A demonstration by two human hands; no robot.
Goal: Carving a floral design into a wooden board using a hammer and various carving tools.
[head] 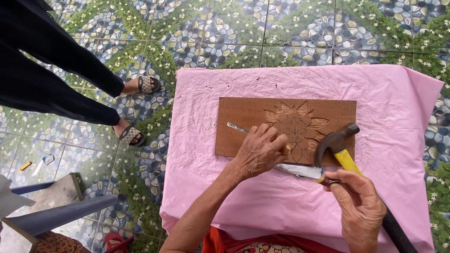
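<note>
Yellow-handled hammer [336, 143] over flower-carved board [248, 119]

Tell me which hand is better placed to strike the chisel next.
Probably the right hand: it grips the yellow-handled hammer, whose head sits beside the chisel. The left hand holds that chisel on the carved wooden board.

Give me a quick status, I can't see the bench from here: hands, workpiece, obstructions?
Left hand gripping chisel on carved wooden board. Right hand holding hammer over board edge. Second tool lying on pink cloth.
</note>
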